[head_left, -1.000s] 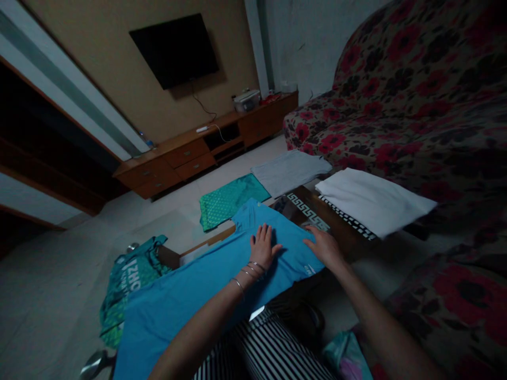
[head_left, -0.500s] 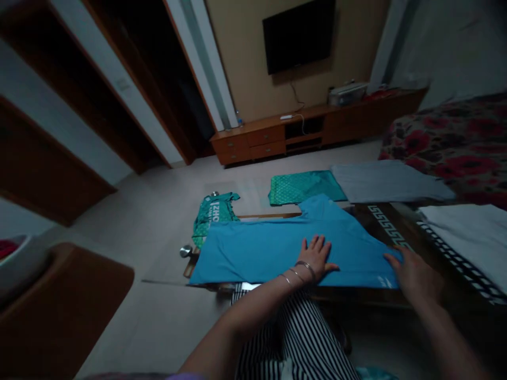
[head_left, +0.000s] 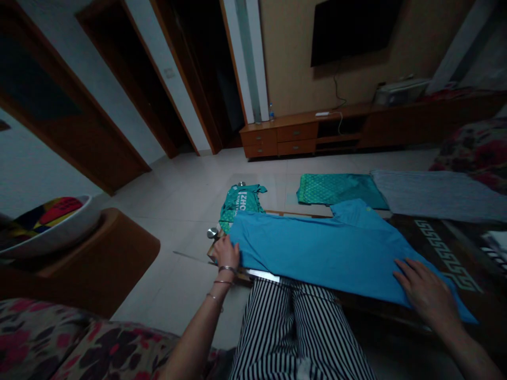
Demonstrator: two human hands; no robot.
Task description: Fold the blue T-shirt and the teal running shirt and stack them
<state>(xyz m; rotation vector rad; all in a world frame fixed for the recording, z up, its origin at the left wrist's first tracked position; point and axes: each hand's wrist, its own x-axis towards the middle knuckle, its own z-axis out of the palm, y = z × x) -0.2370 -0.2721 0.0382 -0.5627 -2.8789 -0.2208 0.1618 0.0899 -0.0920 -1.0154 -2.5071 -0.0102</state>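
Observation:
A blue T-shirt [head_left: 309, 248] lies folded lengthwise across a low glass table, its sleeve pointing away from me. At its left end, my left hand [head_left: 226, 253] closes on the near corner of the hem, with bracelets at the wrist. On the right part of the shirt my right hand [head_left: 428, 290] rests flat, fingers stretched out and a little apart. Just beyond the left end lies a crumpled green shirt with white lettering [head_left: 240, 203]. A folded green patterned garment [head_left: 336, 190] and a grey garment [head_left: 439, 192] lie side by side behind the blue one.
A white basin [head_left: 59, 229] with colourful cloth stands on a brown stool [head_left: 127, 253] at left. Round metal table fittings [head_left: 212, 233] show near the shirt's left end. A wooden TV cabinet [head_left: 297, 140] runs along the far wall. White cloth [head_left: 498, 240] is at the right edge.
My left hand has moved from the shirt's middle to its left hem corner and closed there. My right hand now lies flat on the shirt, off its right end. The view has turned left.

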